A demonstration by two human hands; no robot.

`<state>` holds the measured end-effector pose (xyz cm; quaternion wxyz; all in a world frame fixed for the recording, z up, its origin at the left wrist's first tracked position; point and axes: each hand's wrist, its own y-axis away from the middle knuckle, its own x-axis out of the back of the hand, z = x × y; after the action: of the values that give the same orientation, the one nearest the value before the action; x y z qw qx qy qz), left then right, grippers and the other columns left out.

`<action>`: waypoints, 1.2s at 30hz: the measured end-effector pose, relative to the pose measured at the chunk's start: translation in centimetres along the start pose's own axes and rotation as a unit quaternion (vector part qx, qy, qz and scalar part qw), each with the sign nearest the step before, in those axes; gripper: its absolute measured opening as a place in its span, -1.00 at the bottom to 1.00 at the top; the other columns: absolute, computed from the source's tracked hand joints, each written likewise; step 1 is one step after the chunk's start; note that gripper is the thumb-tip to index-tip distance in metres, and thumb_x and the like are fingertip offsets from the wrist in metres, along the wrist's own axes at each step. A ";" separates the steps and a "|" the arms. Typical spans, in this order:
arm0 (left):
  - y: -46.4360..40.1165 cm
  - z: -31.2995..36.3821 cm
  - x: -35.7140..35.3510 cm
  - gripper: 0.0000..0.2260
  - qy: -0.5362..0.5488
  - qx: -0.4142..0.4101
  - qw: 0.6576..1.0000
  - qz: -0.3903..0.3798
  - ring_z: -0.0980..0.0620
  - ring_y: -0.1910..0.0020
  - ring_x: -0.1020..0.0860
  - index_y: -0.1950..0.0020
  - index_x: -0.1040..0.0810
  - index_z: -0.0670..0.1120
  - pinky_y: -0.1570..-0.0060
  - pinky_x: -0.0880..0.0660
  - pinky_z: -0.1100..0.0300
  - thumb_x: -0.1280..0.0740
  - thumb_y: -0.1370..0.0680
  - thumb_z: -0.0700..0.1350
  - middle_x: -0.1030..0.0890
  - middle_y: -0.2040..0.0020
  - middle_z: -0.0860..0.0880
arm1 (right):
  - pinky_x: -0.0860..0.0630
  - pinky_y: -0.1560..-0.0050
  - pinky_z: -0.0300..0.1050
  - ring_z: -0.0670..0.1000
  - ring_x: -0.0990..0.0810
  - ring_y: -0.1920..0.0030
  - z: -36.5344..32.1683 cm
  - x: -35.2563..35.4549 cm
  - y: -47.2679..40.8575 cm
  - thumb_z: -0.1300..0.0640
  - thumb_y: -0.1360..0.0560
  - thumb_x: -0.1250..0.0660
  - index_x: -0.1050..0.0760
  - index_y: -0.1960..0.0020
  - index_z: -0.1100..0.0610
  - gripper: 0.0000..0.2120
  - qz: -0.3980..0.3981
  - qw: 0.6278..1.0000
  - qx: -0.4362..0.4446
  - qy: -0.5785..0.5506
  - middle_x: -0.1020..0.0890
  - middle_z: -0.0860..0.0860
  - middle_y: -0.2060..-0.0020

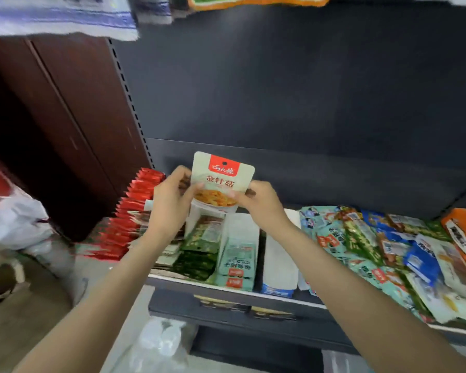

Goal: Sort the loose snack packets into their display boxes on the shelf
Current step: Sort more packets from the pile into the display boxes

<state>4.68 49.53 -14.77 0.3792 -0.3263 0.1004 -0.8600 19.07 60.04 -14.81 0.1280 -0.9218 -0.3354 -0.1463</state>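
**Both hands on one enoki mushroom packet**

At the left of the frame a row of red packets (135, 211) stood on edge. Just right of it, your left hand (170, 203) pinched the left edge of an upright enoki mushroom packet (221, 181) at centre frame, above the display boxes (238, 254) on the shelf (226, 305). Your right hand (261, 203) pinched the packet's right edge. At lower right, a heap of loose snack packets (382, 251) lay on the shelf.
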 end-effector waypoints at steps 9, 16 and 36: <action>-1.8 -8.4 7.4 -0.89 -0.047 0.065 0.996 -0.047 -0.05 0.12 -0.59 0.09 -0.50 -0.18 0.07 -0.50 0.09 -0.38 -0.51 -0.17 -0.64 0.13 -0.07 | -0.55 -0.04 -0.05 0.04 -0.60 -0.07 -1.5 -10.8 -2.4 0.17 -0.52 -0.33 -0.55 -0.22 0.19 -0.72 -0.014 0.998 0.005 0.065 -0.63 0.11 -0.12; -2.0 -9.5 8.8 -0.75 -0.036 0.058 0.997 -0.042 0.15 0.08 -0.54 -0.13 -0.49 -0.17 0.18 -0.39 0.53 -0.40 -0.50 -0.15 -0.62 -0.02 0.00 | -0.49 0.15 -0.27 0.02 -0.59 -0.03 -1.8 -12.8 -3.0 0.14 -0.54 -0.31 -0.57 -0.19 0.22 -0.73 -0.013 0.992 -0.002 0.123 -0.63 0.10 -0.10; -0.8 -4.9 3.7 -0.78 -0.220 -0.117 0.943 -0.219 0.01 -0.04 -0.51 -0.04 -0.58 0.03 -0.09 -0.33 0.08 -0.18 -0.54 0.03 -0.61 -0.01 0.07 | -0.48 -0.07 -0.22 -0.05 -0.60 -0.04 1.2 -7.0 -0.5 0.33 -0.53 -0.23 -0.61 -0.04 0.15 -0.78 0.038 0.996 -0.051 0.058 -0.66 0.00 0.04</action>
<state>-0.77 47.07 -16.35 0.1536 -0.5635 0.0407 -0.8107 13.86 56.75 -18.35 0.1056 -0.9290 -0.2845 -0.2118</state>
